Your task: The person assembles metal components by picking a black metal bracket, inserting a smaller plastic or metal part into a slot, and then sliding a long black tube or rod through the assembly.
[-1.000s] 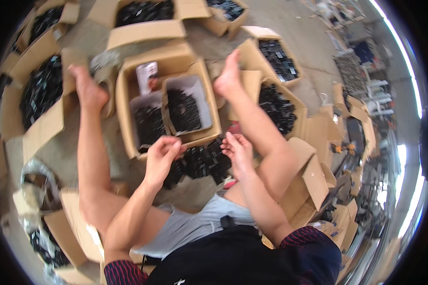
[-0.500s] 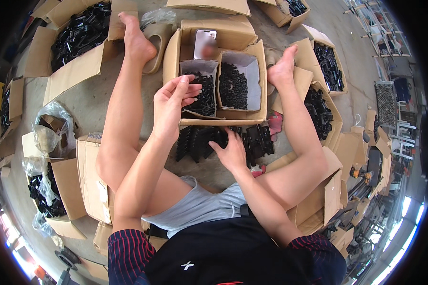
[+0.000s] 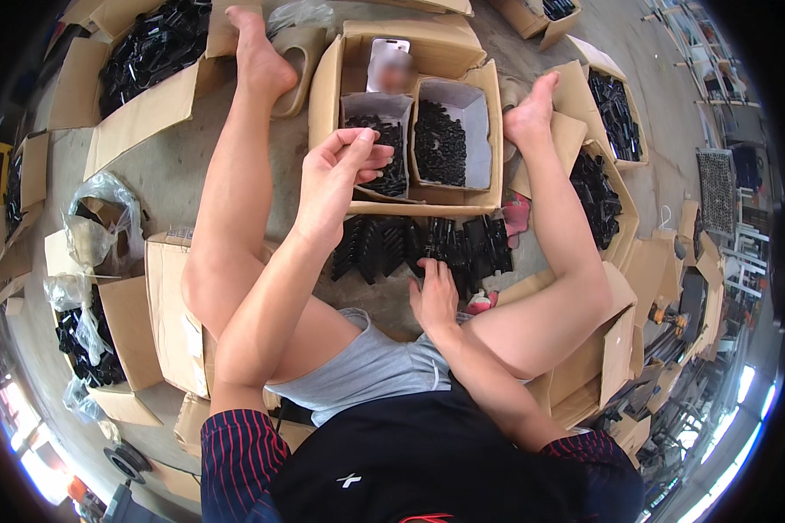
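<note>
My left hand [image 3: 336, 183] hovers over the near edge of an open cardboard box [image 3: 427, 208], beside a small grey-lined box [image 3: 401, 108] of little black parts [image 3: 394, 181]. Its thumb and index finger are pinched together; anything between them is too small to make out. A second lined box [image 3: 478, 132] with similar small black pieces [image 3: 440, 144] stands to its right. My right hand [image 3: 436, 296] is low between my legs, fingers stretched out and thumb apart. Its fingertips reach the near edge of a row of black plastic pieces [image 3: 377, 248] on the floor.
A phone [image 3: 388, 65] leans inside the big box. Cartons of black parts stand at the far left [image 3: 139, 126] and right [image 3: 624, 166]. A pink-red cloth [image 3: 516, 218] lies beside the row. Clear plastic bags [image 3: 105, 218] hang over a carton on the left.
My right hand has drawn back toward me, uncovering more of the black pieces. My left hand keeps its pinch near the left small box. The whole view has shifted slightly.
</note>
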{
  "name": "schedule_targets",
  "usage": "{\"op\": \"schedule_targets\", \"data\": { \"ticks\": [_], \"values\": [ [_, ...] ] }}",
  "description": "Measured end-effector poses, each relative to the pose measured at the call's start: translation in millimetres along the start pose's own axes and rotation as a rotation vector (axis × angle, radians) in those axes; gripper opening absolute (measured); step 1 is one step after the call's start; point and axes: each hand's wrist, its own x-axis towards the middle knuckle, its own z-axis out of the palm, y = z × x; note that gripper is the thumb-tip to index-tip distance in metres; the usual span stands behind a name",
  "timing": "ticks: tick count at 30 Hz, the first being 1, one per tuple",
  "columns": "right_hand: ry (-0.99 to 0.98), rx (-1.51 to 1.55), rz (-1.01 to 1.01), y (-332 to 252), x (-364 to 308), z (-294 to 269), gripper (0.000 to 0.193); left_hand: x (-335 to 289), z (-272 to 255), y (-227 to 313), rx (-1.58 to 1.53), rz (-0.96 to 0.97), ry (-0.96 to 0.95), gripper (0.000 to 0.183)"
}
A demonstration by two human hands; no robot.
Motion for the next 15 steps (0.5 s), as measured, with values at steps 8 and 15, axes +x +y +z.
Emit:
{"op": "schedule_targets", "data": {
  "ticks": [8,15],
  "values": [
    [-0.146,0.052,0.153,-5,-5,4,0.041,0,4,-10,0.031,-0.046,-0.043,0.024],
    [-0.190,0.033,0.079,-13,4,-25,0.032,-13,14,-42,0.155,-0.034,-0.210,0.023]
  ]
}}
